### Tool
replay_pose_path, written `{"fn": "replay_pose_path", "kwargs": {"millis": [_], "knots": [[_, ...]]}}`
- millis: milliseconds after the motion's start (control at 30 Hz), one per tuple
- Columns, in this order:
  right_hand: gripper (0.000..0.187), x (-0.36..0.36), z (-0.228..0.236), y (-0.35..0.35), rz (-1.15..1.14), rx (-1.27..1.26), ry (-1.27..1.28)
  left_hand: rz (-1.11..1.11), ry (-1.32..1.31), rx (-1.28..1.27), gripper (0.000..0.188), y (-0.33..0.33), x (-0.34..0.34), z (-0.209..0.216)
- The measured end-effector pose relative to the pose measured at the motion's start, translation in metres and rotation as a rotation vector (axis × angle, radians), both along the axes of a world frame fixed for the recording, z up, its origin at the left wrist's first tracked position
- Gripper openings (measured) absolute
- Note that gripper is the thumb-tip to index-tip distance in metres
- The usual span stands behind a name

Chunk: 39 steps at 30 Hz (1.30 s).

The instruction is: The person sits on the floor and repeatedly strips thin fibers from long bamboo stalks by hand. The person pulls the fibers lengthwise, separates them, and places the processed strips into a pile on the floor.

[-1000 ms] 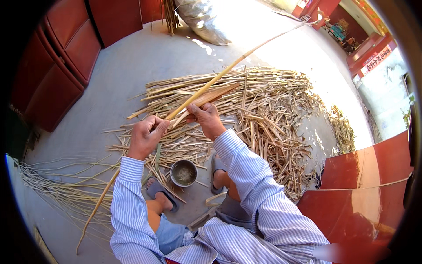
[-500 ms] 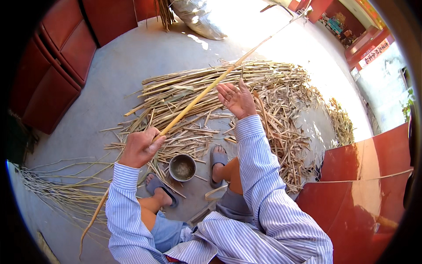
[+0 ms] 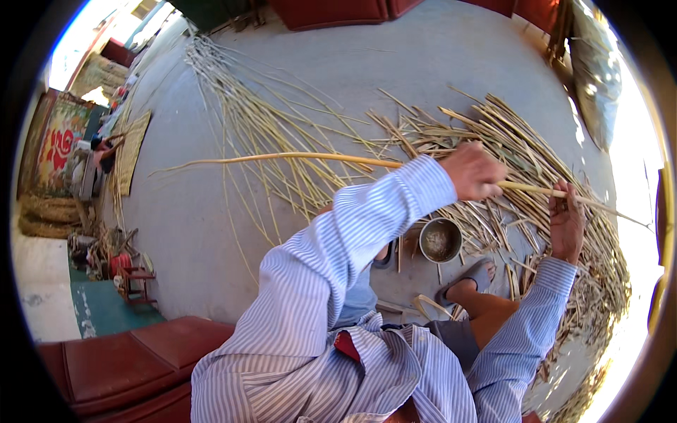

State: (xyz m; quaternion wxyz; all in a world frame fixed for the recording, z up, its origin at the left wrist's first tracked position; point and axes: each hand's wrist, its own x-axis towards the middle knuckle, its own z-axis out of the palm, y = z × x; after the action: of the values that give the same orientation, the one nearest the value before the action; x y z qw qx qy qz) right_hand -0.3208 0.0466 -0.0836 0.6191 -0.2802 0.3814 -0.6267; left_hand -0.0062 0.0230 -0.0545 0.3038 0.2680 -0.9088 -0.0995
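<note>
A long yellow stalk (image 3: pixel 303 156), thin and slightly bent, lies across the view from the left to the right. My left hand (image 3: pixel 475 171) is closed in a fist around it, a little blurred. Farther right, my right hand (image 3: pixel 568 225) is raised with bent fingers round the stalk near its thinner end. Below the hands, a metal bowl (image 3: pixel 423 249) with murky liquid stands on the floor between my feet. Dry stalks (image 3: pixel 515 127) are heaped beyond both hands, with short pieces and husks scattered around them.
Long thin stalks (image 3: pixel 247 116) fan out on the floor at the left. Red padded seats (image 3: pixel 141 356) stand at the lower left, others at the far edge. A pale sack (image 3: pixel 596 77) is at the upper right. Another person (image 3: pixel 106 151) is beside a woven mat (image 3: pixel 134 155).
The view has turned left. My left hand has brought the stalk from a slant to nearly level. My right hand, earlier open beside the stalk, has its fingers round it now.
</note>
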Motion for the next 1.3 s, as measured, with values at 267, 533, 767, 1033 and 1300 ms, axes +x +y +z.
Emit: {"fn": "replay_pose_path", "kwargs": {"millis": [267, 533, 767, 1033, 1300], "knots": [[0.029, 0.053, 0.012, 0.002, -0.037, -0.151, 0.04, 0.107, 0.238, 0.175, 0.024, -0.025, -0.053, -0.007], [0.016, 0.06, 0.033, 0.001, -0.322, -0.137, 0.061, 0.168, 0.104, 0.035, 0.023, -0.026, -0.075, 0.022], [0.02, 0.05, 0.035, 0.015, -0.329, -0.031, 0.066, 0.124, 0.11, -0.109, 0.02, -0.016, -0.083, 0.015], [0.026, 0.042, 0.041, 0.018, -0.262, -0.135, 0.144, 0.099, 0.268, 0.434, 0.027, -0.014, -0.085, 0.014], [0.023, 0.003, 0.051, 0.023, -0.237, -0.358, 0.153, -0.092, 0.189, 1.112, 0.027, -0.039, -0.054, 0.035]]}}
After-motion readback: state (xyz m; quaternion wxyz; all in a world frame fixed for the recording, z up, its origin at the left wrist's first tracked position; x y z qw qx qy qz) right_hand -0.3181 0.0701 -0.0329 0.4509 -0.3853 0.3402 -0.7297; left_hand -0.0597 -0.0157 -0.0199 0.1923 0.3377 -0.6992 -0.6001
